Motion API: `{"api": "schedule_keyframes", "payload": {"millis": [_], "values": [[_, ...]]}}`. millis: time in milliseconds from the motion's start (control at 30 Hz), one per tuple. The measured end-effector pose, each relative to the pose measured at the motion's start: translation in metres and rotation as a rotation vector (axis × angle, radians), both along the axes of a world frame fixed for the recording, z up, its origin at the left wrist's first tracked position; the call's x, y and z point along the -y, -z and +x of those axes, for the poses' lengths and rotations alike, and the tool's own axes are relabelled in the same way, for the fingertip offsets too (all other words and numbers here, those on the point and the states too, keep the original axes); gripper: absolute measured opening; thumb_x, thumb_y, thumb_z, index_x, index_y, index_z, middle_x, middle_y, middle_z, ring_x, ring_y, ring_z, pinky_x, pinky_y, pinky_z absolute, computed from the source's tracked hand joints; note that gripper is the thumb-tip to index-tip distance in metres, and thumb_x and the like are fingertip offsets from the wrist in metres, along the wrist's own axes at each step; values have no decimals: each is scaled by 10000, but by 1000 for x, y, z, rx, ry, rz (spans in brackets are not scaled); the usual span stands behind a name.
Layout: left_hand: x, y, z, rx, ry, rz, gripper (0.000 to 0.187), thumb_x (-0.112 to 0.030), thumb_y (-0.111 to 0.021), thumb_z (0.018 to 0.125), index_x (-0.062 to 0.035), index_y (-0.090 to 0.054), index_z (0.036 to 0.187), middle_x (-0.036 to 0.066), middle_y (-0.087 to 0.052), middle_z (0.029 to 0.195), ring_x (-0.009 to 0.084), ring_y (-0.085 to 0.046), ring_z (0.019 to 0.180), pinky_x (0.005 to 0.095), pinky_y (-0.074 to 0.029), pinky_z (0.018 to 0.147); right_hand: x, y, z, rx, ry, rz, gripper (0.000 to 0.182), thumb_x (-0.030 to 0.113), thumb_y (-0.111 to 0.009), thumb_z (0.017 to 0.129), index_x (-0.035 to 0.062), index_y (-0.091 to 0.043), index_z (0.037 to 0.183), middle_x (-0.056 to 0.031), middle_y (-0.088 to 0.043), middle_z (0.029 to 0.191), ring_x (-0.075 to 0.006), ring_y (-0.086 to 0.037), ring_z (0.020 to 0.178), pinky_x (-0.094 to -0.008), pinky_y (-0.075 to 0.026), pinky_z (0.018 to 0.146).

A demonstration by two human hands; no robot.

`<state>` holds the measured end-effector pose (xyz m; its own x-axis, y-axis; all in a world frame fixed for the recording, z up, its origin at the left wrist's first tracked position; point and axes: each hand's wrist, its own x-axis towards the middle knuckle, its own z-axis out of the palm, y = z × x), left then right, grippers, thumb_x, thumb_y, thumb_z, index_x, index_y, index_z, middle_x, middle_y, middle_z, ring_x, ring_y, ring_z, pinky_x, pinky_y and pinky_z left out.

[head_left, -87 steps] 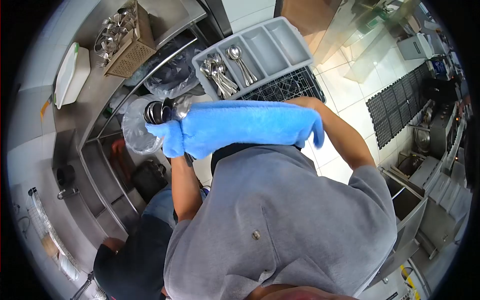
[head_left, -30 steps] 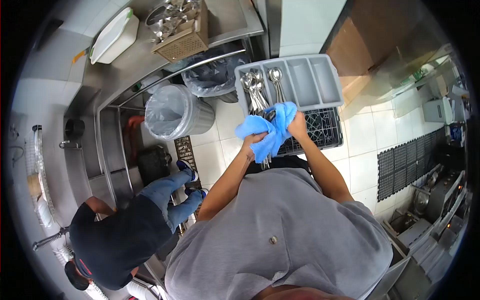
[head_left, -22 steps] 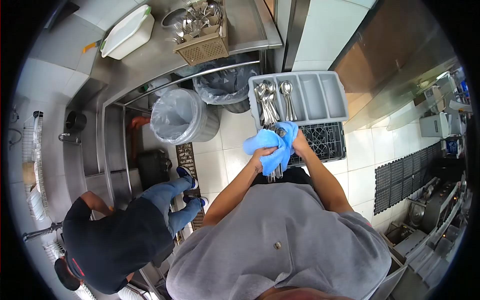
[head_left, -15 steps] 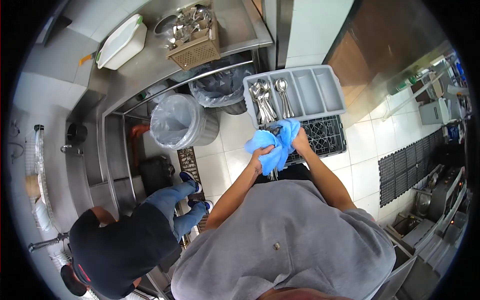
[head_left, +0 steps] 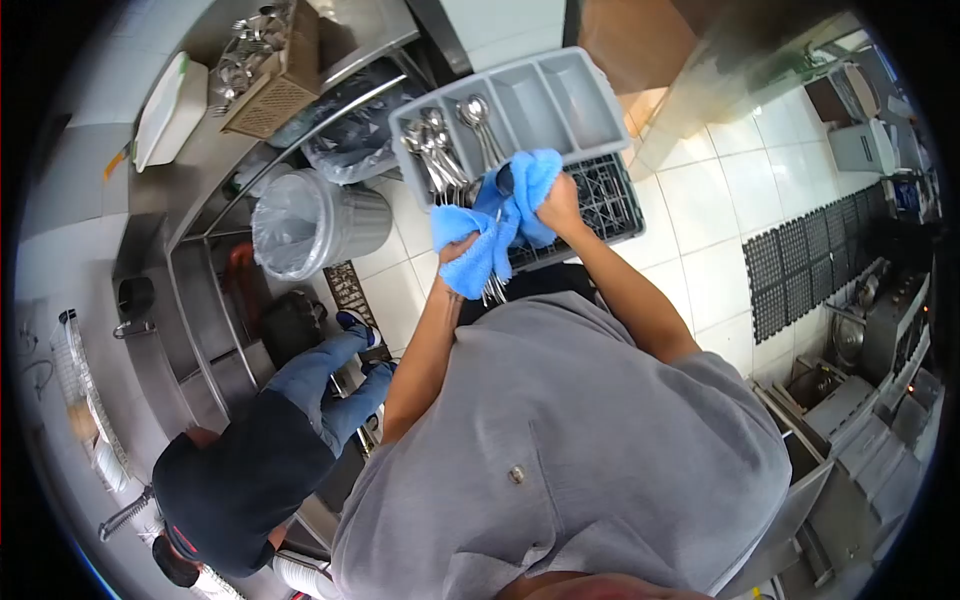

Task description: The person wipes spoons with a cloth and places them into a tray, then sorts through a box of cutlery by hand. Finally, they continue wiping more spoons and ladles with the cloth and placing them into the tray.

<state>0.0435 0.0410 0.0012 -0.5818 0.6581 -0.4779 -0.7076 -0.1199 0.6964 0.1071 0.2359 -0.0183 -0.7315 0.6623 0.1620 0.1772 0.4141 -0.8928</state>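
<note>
A blue cloth (head_left: 480, 262) is bunched between my two hands. My left hand (head_left: 457, 254) is closed around its left part, with several metal cutlery handles (head_left: 495, 289) poking out below. The fingers of my right hand (head_left: 562, 208) grip the other end of the cloth, which covers part of a dark, shiny spoon-like end (head_left: 505, 180). Just beyond my hands is a grey cutlery tray (head_left: 540, 100) with several compartments. Spoons (head_left: 478, 118) lie in its second compartment from the left, and more cutlery (head_left: 432, 150) fills the leftmost one.
Under the tray stands a black plastic rack (head_left: 607, 205). To the left are lined bins (head_left: 300, 225) and a steel counter with a brown basket of cutlery (head_left: 275, 95) and a white tub (head_left: 172, 112). A co-worker (head_left: 245, 470) bends at the lower left. Black matting (head_left: 810, 260) lies at right.
The view has shifted, so the tray and bins sit further up and left. My hands still hold the cloth, and more of the dark spoon-like end shows between its folds.
</note>
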Motion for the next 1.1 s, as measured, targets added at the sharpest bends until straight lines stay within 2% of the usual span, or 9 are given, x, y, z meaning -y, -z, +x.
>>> {"api": "schedule_keyframes", "payload": {"millis": [100,167,267,400,633,700,800,900,1100], "values": [[-9,1,2,-77,35,19,167,-93,-645,773,-8,-615,913,83,-623,863,211,-606,802,312,-506,684,-13,-12,1,-159,-117,-17,181,165,-594,725,16,-610,828,-203,-617,764,-363,-608,755,-410,-473,686],[-13,-7,0,-660,168,-226,204,-115,-643,781,-17,-589,950,67,-612,901,185,-594,819,305,-487,739,-27,-15,-7,-236,-221,-79,176,159,-595,713,21,-599,823,-214,-604,750,-408,-582,759,-444,-462,693],[-17,-42,-11,-882,435,-471,225,-128,-653,755,-34,-606,955,68,-620,884,182,-584,829,325,-467,756,-46,-36,-15,184,-924,344,157,77,-580,678,17,-593,822,-198,-613,785,-393,-585,754,-440,-467,665],[-11,-58,-17,-895,609,-514,350,-161,-685,730,-39,-585,1042,102,-610,976,223,-570,925,343,-447,818,-61,-48,-16,347,-1125,493,140,86,-587,670,-18,-608,761,-220,-604,745,-386,-587,727,-419,-473,643],[-24,-51,-3,-947,299,-445,249,-108,-649,759,-36,-601,993,85,-612,958,201,-572,920,324,-448,817,-64,-50,4,105,-617,234,138,39,-568,730,35,-633,851,-177,-640,819,-309,-625,771,-361,-501,671],[-27,-26,-2,-800,250,-486,237,-95,-645,760,-34,-608,986,87,-618,954,202,-577,916,322,-451,818,-21,-29,-2,-245,18,-621,133,29,-518,798,43,-636,857,-106,-655,804,-227,-629,738,-338,-509,696],[-34,7,-1,-393,35,-372,193,-55,-636,775,-18,-629,965,77,-640,921,187,-606,848,327,-486,771,11,-10,-9,-442,158,-1461,173,40,-501,853,57,-590,1000,-64,-634,928,-174,-619,805,-319,-509,731],[-28,14,-5,-203,82,-270,188,-51,-634,786,-14,-630,969,90,-639,931,193,-616,827,312,-505,726,-20,-13,8,-208,-251,-1265,230,80,-517,863,66,-534,1092,-63,-603,1005,-155,-589,908,-317,-494,779],[-46,17,13,-143,-29,-295,159,-54,-604,816,14,-623,959,96,-641,902,196,-619,794,307,-512,677,-6,-12,-12,-242,94,-1270,131,114,-517,873,65,-569,984,-60,-613,889,-159,-599,801,-303,-492,745]]}}
